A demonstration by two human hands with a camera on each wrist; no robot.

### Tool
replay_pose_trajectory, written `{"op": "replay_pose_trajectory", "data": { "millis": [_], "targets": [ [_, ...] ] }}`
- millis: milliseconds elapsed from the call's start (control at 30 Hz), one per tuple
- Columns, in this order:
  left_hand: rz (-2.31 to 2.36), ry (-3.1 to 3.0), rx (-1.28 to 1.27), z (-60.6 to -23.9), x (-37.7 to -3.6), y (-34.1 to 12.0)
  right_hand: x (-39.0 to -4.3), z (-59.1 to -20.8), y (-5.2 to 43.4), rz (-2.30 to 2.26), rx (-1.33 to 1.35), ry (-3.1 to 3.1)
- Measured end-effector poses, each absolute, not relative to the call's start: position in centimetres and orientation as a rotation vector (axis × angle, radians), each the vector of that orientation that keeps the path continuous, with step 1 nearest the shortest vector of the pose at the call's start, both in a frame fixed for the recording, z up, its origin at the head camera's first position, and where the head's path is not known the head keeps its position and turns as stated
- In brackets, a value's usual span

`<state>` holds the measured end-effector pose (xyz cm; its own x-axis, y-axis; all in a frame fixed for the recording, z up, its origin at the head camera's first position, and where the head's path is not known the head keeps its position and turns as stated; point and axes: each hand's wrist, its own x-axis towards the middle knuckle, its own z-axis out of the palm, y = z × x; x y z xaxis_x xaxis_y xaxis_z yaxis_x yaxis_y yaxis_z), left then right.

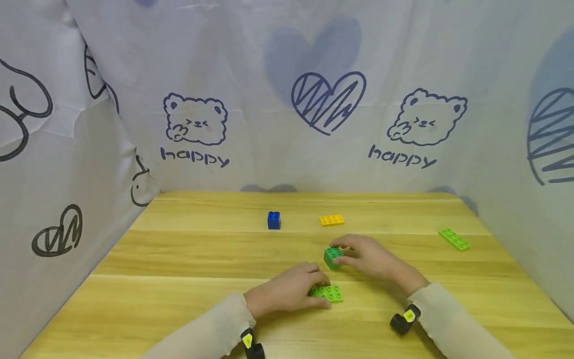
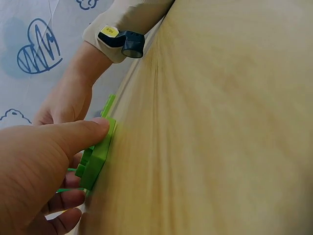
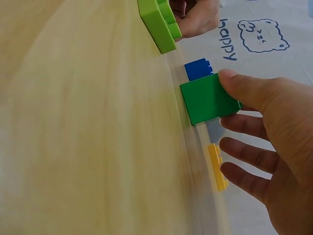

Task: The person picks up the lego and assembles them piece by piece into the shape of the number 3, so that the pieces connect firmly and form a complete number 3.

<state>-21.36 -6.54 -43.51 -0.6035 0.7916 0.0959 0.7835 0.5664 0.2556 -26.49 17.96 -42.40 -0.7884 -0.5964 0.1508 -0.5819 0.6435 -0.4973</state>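
Observation:
My left hand [image 1: 289, 290] holds a thin lime-green toy building brick [image 1: 332, 294] at its left end, low over the table, studs up. In the left wrist view the thumb lies along one side of that lime brick [image 2: 101, 152], fingers on the other. Just beyond and to the right, my right hand [image 1: 369, 257] pinches a taller dark green brick [image 1: 331, 259] between thumb and fingers. The right wrist view shows the thumb at the top edge of the dark green brick [image 3: 208, 100], the other fingers spread behind it.
Farther back on the wooden table [image 1: 179, 244] stand a blue brick [image 1: 274, 221] and a flat yellow brick [image 1: 332, 220]. Another flat lime brick [image 1: 454, 239] lies at the right. A printed white cloth [image 1: 260, 164] hangs behind and along both sides.

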Motion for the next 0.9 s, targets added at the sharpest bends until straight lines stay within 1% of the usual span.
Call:
{"op": "replay_pose_trajectory", "data": {
  "millis": [267,900],
  "targets": [
    [0.452,2.737,1.351,-43.52,-21.28,-6.62,-26.27,-42.31,17.78,-0.812,-0.983,2.840],
    [0.464,2.750,1.303,-42.79,-21.84,-7.35,-26.01,-41.82,17.63,-0.786,-1.014,2.831]
  ]
}}
